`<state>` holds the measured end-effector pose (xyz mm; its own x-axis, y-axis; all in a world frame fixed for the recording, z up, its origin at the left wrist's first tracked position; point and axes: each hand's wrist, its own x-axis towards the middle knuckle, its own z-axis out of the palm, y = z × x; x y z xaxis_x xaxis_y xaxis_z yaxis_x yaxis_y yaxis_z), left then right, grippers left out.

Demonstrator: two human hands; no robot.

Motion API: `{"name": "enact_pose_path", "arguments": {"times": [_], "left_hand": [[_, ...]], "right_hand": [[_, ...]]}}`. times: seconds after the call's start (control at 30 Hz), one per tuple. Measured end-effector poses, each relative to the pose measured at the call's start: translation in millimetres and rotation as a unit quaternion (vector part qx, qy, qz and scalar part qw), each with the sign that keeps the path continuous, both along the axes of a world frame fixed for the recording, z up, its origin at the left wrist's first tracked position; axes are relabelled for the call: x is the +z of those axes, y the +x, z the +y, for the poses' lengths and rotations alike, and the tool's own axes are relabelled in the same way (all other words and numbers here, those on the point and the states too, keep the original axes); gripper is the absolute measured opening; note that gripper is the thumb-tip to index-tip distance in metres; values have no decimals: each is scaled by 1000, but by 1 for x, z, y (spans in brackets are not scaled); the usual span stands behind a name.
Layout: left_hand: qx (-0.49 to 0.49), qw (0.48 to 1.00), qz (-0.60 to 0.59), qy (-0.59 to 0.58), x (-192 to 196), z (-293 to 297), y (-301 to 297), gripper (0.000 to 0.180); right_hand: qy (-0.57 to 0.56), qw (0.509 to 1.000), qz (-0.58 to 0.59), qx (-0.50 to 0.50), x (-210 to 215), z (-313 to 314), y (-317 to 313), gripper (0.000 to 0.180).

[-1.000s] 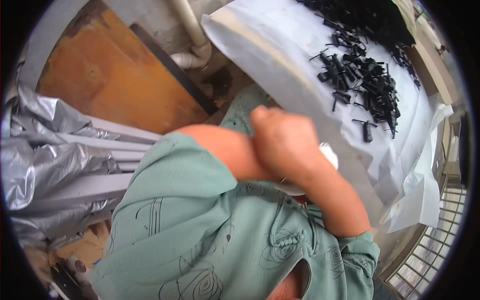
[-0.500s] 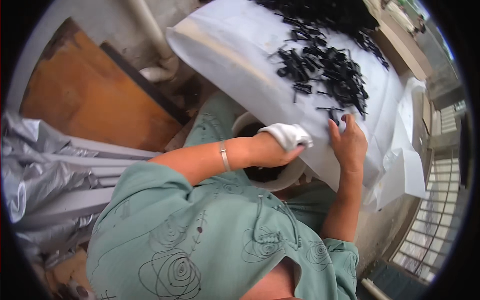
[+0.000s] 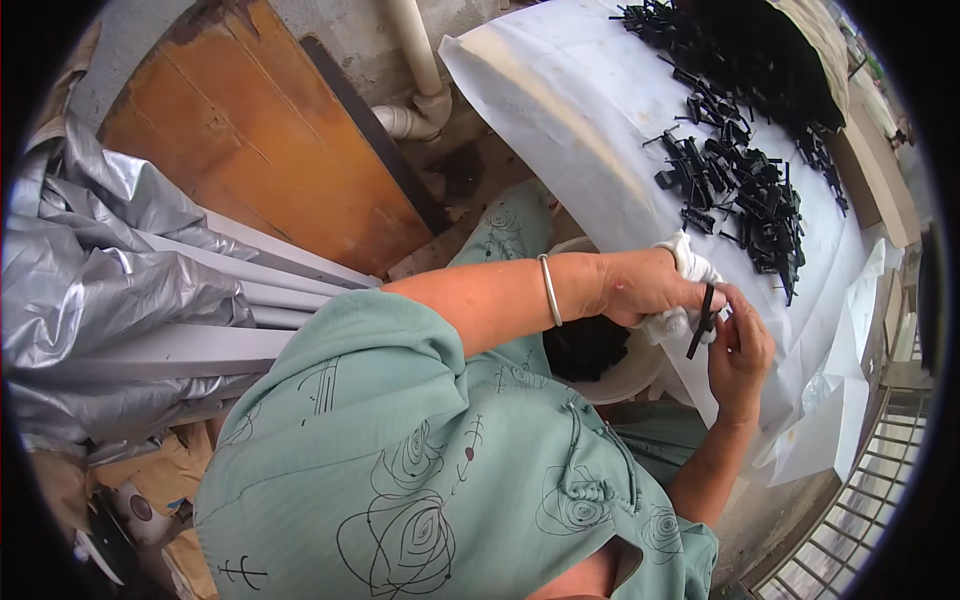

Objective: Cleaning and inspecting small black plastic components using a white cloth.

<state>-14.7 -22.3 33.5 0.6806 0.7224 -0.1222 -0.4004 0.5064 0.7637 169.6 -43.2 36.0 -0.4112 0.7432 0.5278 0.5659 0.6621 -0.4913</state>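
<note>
My left hand [image 3: 645,285], a white bangle on its wrist, is closed on a crumpled white cloth [image 3: 690,262]. Its fingertips meet those of my right hand [image 3: 742,350], which pinches a small black T-shaped plastic part [image 3: 698,340] against the cloth. Some of the fingers are hidden behind the cloth and the part. Just beyond the hands, a loose pile of similar black parts [image 3: 740,190] lies on a white sheet [image 3: 600,110]. Below my left wrist stands a white bucket [image 3: 640,378] with dark contents, partly covered by my forearm.
A larger black heap [image 3: 760,50] sits at the far right beside a cardboard box edge [image 3: 875,170]. An orange-brown board [image 3: 270,140] leans near a white pipe [image 3: 415,50]. Silver sheeting [image 3: 130,270] drapes over pale bars at left. A metal grille [image 3: 850,520] stands at lower right.
My right hand has drawn a black part off the sheet back toward me. My left hand, with the cloth, has moved right to meet it. The whole view has shifted.
</note>
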Motion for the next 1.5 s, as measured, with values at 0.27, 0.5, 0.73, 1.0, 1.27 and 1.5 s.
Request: {"name": "enact_pose_path", "arguments": {"times": [0.27, 0.5, 0.73, 1.0, 1.27, 1.5], "left_hand": [[171, 929, 222, 242, -9, -6, 3, 22], [138, 931, 170, 291, 0, -12, -3, 24], [278, 813, 278, 429, -28, -22, -5, 27], [228, 746, 372, 503, -20, -36, -10, 27], [307, 817, 258, 415, -18, -41, -25, 30], [306, 910, 124, 252, -32, -35, -34, 26]], "right_hand": [[-6, 995, 89, -32, 5, -20, -33, 13], [-145, 955, 232, -110, -12, 4, -31, 17], [-253, 962, 88, -49, -10, -15, -27, 30], [-259, 942, 191, -91, -43, -25, -40, 30], [-351, 893, 276, -59, -31, -24, -42, 25], [-127, 991, 36, -3, -16, -19, -46, 17]]}}
